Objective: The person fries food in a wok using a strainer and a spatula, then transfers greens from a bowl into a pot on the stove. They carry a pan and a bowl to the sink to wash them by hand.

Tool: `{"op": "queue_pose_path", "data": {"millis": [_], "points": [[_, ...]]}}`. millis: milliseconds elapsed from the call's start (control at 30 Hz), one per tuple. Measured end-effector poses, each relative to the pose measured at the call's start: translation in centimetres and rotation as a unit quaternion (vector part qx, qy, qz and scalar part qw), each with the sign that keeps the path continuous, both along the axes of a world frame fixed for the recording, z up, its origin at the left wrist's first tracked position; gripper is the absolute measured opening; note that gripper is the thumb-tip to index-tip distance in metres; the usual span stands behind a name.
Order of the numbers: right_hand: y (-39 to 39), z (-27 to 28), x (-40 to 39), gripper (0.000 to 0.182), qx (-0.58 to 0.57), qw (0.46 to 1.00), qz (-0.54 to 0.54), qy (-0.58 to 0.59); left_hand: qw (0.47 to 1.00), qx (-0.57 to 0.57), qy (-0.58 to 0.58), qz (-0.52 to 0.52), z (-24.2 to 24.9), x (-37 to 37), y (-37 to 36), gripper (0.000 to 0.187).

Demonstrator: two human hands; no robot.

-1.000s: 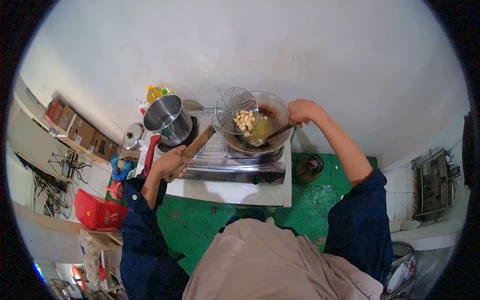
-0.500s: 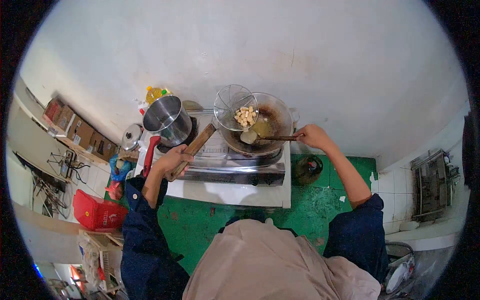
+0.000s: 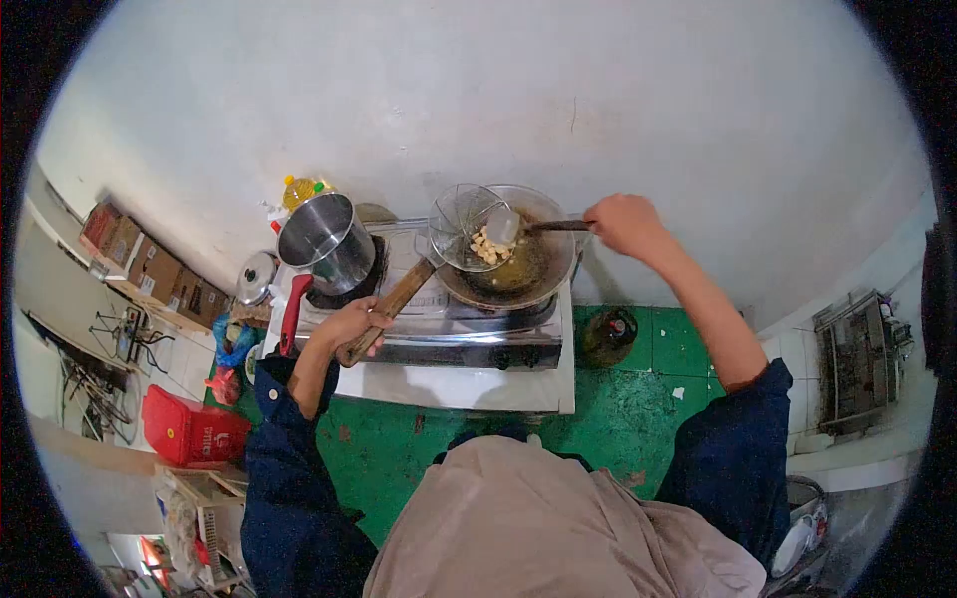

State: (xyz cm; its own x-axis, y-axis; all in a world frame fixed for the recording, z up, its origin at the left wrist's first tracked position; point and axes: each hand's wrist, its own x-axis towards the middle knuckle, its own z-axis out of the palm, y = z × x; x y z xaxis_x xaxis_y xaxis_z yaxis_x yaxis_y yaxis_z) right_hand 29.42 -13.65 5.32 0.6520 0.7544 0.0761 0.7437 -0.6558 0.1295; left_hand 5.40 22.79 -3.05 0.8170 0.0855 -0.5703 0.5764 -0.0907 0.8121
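Observation:
My left hand [image 3: 351, 326] is closed around the thick wooden handle of a wire strainer [image 3: 457, 209]. The strainer's round basket hangs over the left part of a wok [image 3: 564, 269], with pale, yellowish cut pieces of food [image 3: 487, 253] inside it. Yellowish liquid shows at the bottom of the wok. With my right hand [image 3: 626, 225], I grip the dark handle of a spatula [image 3: 503, 226] from the right side. Its pale, flat blade overlaps the basket, right at the food pieces.
A tall steel pot [image 3: 324, 239] with a red handle stands on the left of the stove [image 3: 439, 387]. Behind it is a yellow oil bottle [image 3: 297, 191]. A lid [image 3: 256, 277] lies farther left. On the floor are a red bin [image 3: 194, 429] and a dark rounded object [image 3: 610, 337].
My right hand has moved up, lifting the spatula blade from the wok to the strainer basket. The basket sits slightly lower over the wok; my left hand keeps its grip.

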Motion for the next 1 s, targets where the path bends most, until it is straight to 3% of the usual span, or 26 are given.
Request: {"op": "queue_pose_path", "data": {"millis": [133,333,433,533,700,1000], "points": [[1.7,0.1,-2.8,0.009,0.016,0.992,0.067,-0.104,1.0,0.003,0.024,-0.006,0.3,0.1,-0.3,0.026],[0.4,-0.6,-1.4,0.008,-0.026,0.992,-0.001,-0.123,1.0,0.0,-0.003,0.001,0.2,-0.3,0.2,0.025],[-0.8,-4.1,0.0,0.01,0.02,0.993,0.001,-0.115,1.0,0.009,-0.009,0.018,0.7,-0.4,-0.2,0.025],[-1.5,-8.3,0.3,0.014,0.04,0.995,-0.042,-0.086,1.0,0.003,-0.01,0.028,1.0,-0.6,-0.4,0.025],[-1.8,-12.7,-0.6,0.018,0.086,0.992,-0.069,0.066,0.999,-0.015,-0.011,0.046,1.8,-0.9,-1.0,0.024],[-1.9,-13.5,-2.1,0.022,0.147,0.979,-0.004,0.138,0.997,-0.027,-0.017,0.063,2.1,-0.8,-1.2,0.018]]}}
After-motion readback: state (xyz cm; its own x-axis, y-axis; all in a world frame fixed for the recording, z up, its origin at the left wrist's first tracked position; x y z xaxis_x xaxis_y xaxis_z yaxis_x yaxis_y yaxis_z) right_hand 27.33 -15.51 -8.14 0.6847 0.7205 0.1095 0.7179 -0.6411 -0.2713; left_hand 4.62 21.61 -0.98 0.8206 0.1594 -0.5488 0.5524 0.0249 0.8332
